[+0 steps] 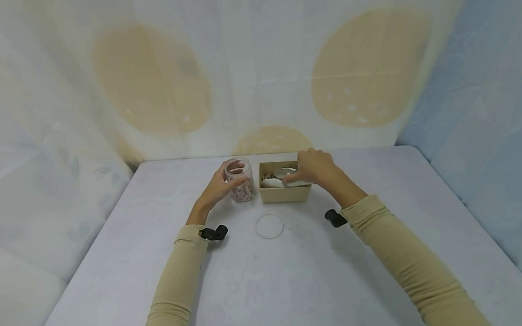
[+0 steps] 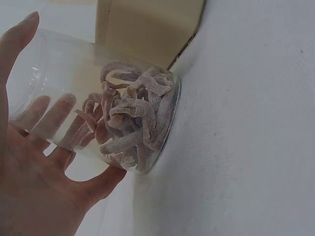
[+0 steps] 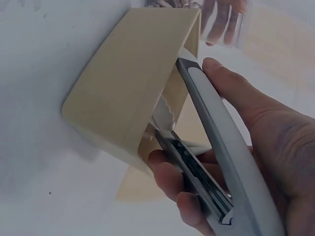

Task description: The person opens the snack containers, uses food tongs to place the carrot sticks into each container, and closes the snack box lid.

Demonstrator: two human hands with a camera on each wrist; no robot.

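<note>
Two hands at work: left hand (image 1: 219, 187) wraps clear plastic jar (image 1: 239, 179) of pinkish sugared strips on white table (image 1: 380, 175); right hand (image 1: 314, 167) squeezes grey-white tongs (image 3: 216, 147) inside beige square box (image 1: 285, 193), just beside jar. Clear round lid (image 1: 269, 226) lies nearer.

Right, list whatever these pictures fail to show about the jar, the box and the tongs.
- Tongs tips: head view, right hand covers them; right wrist view, box wall hides them.
- Box contents: too small in head view.
- Jar mouth: cut off at the left wrist view's edge; left hand grips the jar.
</note>
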